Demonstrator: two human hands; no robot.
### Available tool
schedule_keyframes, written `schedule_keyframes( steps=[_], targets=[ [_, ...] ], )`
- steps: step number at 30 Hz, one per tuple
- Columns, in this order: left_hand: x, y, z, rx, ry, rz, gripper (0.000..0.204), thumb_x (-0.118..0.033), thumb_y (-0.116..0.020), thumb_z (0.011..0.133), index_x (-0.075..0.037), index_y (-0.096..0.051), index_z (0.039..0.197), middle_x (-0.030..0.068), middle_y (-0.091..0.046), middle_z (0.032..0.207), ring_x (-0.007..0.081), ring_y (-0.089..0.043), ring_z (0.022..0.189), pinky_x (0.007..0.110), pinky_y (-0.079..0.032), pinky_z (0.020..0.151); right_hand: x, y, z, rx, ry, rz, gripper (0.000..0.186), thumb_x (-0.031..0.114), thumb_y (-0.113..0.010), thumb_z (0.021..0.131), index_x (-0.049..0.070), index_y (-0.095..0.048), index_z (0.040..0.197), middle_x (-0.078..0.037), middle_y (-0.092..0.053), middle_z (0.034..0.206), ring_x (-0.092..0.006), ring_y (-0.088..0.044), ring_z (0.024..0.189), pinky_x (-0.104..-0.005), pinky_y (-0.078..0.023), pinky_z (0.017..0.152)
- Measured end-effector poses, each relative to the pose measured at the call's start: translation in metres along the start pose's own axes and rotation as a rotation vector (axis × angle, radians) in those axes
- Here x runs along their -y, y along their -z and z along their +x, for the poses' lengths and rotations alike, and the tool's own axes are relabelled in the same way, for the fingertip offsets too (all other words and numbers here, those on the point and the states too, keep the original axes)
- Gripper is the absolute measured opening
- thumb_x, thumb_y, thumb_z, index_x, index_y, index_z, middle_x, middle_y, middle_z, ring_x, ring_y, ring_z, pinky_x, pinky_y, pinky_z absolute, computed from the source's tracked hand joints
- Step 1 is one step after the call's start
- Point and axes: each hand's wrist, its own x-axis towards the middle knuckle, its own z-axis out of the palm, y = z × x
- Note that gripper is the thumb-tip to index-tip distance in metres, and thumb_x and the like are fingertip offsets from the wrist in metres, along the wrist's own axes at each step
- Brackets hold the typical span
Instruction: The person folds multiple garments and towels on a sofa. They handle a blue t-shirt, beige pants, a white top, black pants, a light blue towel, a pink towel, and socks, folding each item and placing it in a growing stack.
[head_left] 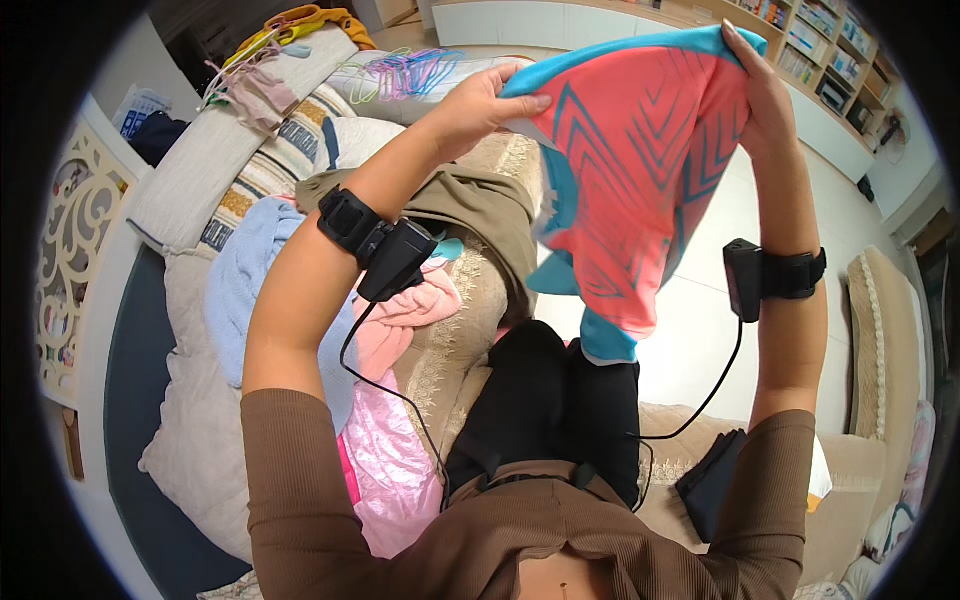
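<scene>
A coral garment (640, 150) with teal edging and dark chevron lines hangs stretched between my raised hands. My left hand (492, 108) pinches its teal edge at the upper left, thumb on the near side. At the upper right corner my right hand (770, 110) grips the same edge, its fingers partly behind the cloth. A teal cuff dangles lowest, just above my knees. Some of the left side of the garment is folded and blurred, so its exact cut is unclear.
To my left on the sofa lie an olive garment (480, 205), a light blue knit (250, 275), and pink clothes (395, 470). Colourful hangers (405, 75) lie farther back. Folded black cloth (712, 490) sits at my right. Bookshelves (825, 50) stand beyond the tiled floor (815, 215).
</scene>
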Motion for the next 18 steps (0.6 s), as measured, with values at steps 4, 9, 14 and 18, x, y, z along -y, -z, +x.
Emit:
schedule_keyframes(
  steps=[4,9,14,18],
  targets=[
    [-0.021,-0.018,0.029,-0.078,-0.113,0.234,0.033,-0.021,-0.067,0.075,-0.003,-0.055,0.1,0.0001,-0.058,0.086,0.0073,-0.054,0.078,0.022,-0.042,0.072,0.018,0.04,-0.003,-0.22,0.041,-1.147,0.049,0.044,-0.067,0.07,0.006,-0.058,0.098,-0.014,-0.061,0.093,-0.0268,-0.06,0.079,-0.0371,-0.048,0.073],
    [-0.044,-0.064,0.059,0.144,-0.279,0.485,0.027,-0.023,-0.067,0.074,-0.002,-0.061,0.09,0.0017,-0.059,0.081,0.0076,-0.053,0.077,0.022,-0.042,0.07,0.011,0.028,-0.009,0.412,0.565,-0.956,0.062,0.037,-0.065,0.075,0.006,-0.042,0.123,-0.013,-0.049,0.117,-0.0215,-0.048,0.109,-0.0337,-0.04,0.089],
    [-0.046,-0.075,0.07,0.147,-0.118,0.304,0.031,-0.027,-0.068,0.074,-0.004,-0.059,0.095,0.0024,-0.06,0.082,0.0081,-0.058,0.075,0.021,-0.045,0.068,0.004,0.001,-0.016,0.597,0.087,-0.743,0.051,0.034,-0.069,0.073,-0.001,-0.053,0.107,-0.011,-0.06,0.089,-0.0178,-0.059,0.082,-0.0262,-0.046,0.077],
    [-0.02,-0.072,0.057,0.137,-0.071,0.0,0.037,-0.021,-0.064,0.077,-0.005,-0.051,0.107,0.0038,-0.06,0.088,0.0085,-0.056,0.08,0.022,-0.045,0.073,0.0,-0.003,-0.014,0.625,0.126,-0.956,0.045,0.035,-0.068,0.073,0.001,-0.058,0.1,-0.007,-0.061,0.081,-0.0127,-0.06,0.073,-0.0235,-0.047,0.068]
  ],
)
